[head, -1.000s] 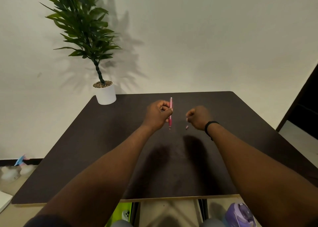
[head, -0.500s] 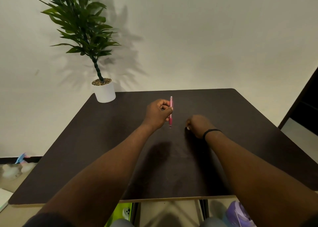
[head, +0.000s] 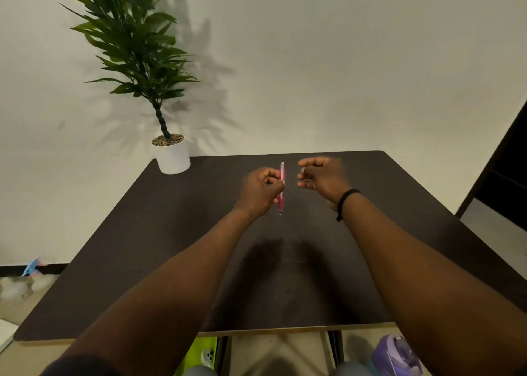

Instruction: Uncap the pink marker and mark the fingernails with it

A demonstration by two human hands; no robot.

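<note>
Pink pen (head: pixel 282 187) upright | left hand (head: pixel 261 190) fingers pinching it | right hand (head: pixel 322 177) beside, blurred, curl unclear

Both arms outstretched, left hand (head: pixel 261 190) fingers pinched, right hand (head: pixel 322 176) blurred, loosely curled

- Dim, warm light; my arms throw soft shadows on the table (head: pixel 171 233)
- My right hand (head: pixel 322 179) blurs; wide-angle bending at edges

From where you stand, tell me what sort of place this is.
Probably a plain room at home or a small office: a dark table against a bare wall, a potted plant at its corner, and the left hand holding a pink pen.
</note>
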